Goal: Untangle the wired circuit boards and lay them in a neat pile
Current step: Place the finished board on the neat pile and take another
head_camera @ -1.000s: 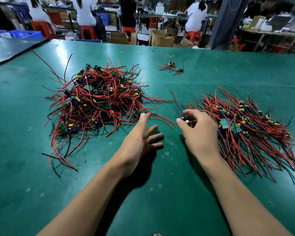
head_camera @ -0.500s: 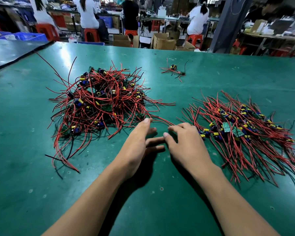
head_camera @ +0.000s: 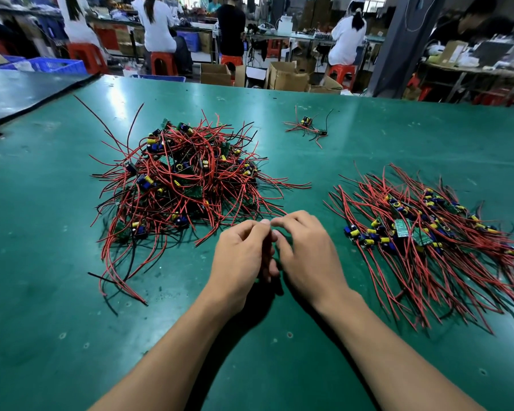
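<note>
**Q:** While you log this one, which step is in hand?

**Me:** Picking the next board, I'd say. From the left: the worktop (head_camera: 42, 262) carries the tangled heap (head_camera: 184, 185), red and black wires knotted over small boards, with plenty unsorted. My left grip (head_camera: 244, 256) is just beside its near-right edge, fingers curled. My right grip (head_camera: 306, 253) is also curled and meets it fingertip to fingertip.

**Q:** Are they holding a wire?

**Me:** I cannot tell for either grip. The fingertips meet right where some red wire ends trail out of the heap, and it's too small to see a pinch.

**Q:** Anything else there?

**Me:** A stray cluster (head_camera: 307, 127) sits far back, well apart from everything. The neat pile (head_camera: 428, 232) is on the right, with boards in a band and wires fanned one way.

**Q:** What does the next move call for?

**Me:** My guess is a sure pinch on one strand, then a slow pull toward me. The other grip should hold the heap down if its neighbours drag along. After that the board goes onto the neat pile, wires lined up with the rest. The task looks roughly half done.
</note>
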Demonstrator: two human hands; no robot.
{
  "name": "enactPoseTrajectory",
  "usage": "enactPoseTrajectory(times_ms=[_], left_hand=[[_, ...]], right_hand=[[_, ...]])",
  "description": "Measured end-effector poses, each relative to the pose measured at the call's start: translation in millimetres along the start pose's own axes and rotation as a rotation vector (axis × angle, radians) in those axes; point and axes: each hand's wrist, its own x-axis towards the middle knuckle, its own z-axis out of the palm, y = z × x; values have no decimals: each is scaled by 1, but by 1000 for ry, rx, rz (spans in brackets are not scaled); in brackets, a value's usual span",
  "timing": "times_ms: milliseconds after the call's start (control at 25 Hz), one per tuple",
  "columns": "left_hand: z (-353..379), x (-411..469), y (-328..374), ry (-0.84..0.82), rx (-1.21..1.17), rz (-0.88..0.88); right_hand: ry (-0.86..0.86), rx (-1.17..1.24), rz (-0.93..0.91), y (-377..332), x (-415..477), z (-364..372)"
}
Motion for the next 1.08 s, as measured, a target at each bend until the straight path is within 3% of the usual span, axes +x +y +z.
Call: enactPoseTrajectory(times_ms=[160,240,320,400,560,760,880,960,1080], left_hand=[[0,0,0,4,19,-4],[-1,-1,0,-9,54,3],[-5,2,-2,6,212,83],[-10,6,-4,51,367,178],[-14,12,-3,110,429,193],[-12,15,-5,158,536,165],[-12,16,-1,161,636,184],[-13,16,0,103,645,188],[-12,16,0,58,592,162]], right_hand=[[68,112,293,9,35,14],[-44,-32,374,13,48,18],[-143,-145,334,12,48,21],[-134,-144,318,8,43,18],[-168,-207,385,4,26,3],[-394,151,399,20,20,-28],[-172,318,399,25,22,-21],[-5,304,346,24,23,-11],[-145,81,270,23,24,0]])
